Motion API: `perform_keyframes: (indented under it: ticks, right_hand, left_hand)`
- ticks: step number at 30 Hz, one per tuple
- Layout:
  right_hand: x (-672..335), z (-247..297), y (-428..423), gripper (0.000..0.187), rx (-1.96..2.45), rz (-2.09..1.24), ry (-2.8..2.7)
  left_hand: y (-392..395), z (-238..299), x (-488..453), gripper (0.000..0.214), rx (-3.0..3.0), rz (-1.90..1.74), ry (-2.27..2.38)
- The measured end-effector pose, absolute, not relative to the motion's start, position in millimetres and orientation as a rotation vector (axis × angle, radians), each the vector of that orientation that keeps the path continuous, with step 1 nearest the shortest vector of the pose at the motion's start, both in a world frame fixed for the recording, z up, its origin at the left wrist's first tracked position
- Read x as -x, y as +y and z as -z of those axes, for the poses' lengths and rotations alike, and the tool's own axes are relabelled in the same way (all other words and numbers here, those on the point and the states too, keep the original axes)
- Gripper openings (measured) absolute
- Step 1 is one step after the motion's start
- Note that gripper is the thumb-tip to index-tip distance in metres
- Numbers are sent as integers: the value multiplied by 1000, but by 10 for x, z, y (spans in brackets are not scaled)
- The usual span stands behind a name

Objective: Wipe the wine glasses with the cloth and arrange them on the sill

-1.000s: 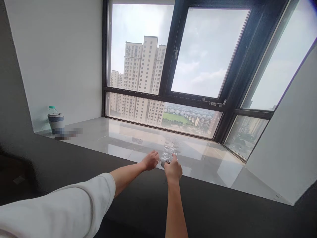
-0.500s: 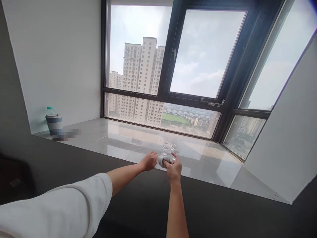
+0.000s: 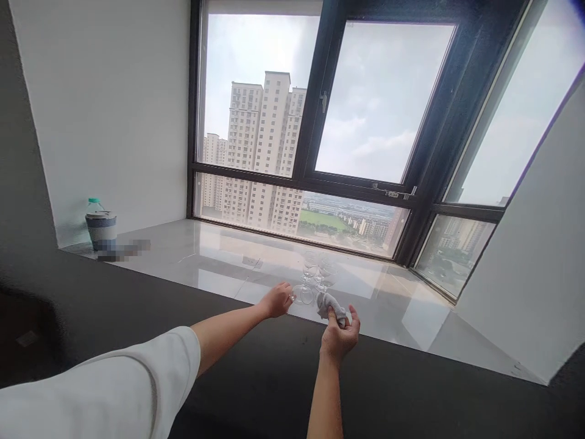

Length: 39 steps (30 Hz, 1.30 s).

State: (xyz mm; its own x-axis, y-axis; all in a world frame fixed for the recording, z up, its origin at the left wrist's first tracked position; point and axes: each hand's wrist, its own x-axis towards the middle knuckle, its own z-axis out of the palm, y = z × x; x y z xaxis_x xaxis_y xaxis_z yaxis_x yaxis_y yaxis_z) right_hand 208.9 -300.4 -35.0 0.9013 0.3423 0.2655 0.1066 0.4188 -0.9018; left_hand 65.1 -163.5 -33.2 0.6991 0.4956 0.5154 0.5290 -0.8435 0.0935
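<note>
**Glass and cloth at the sill**

Left hand gripping a clear glass lying on its side on the glossy windowsill. Right hand clenched around a grey cloth, just right of the glass. More stemmed glasses upright just behind. Far left, a bottle by the wall.

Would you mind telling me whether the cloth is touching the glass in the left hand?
Apart: the head view shows the cloth in the right hand, a gap from the glass.
</note>
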Motion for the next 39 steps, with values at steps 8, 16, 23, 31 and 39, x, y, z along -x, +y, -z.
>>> perform_keyframes:
  ticks: [8, 16, 23, 31, 39]
  right_hand:
    - [-2177, 934, -3146, 61, 1548, 171, -305]
    - [-2200, 913, -3126, 61, 1604, 140, -326]
    - [-2184, 898, -3129, 60, 1643, 104, -362]
    - [-2161, 878, -3151, 60, 1673, 117, -442]
    - [-2171, 876, -3175, 60, 1696, 150, -516]
  left_hand:
    - [-1642, 314, -636, 13, 2858, 826, -891]
    - [-1628, 321, -617, 20, 2932, 884, -969]
    - [-1651, 260, -621, 28, 2988, 922, -992]
    - [-1626, 263, -622, 31, 2977, 889, -1168]
    - [-1652, 236, -642, 29, 2956, 804, -1333]
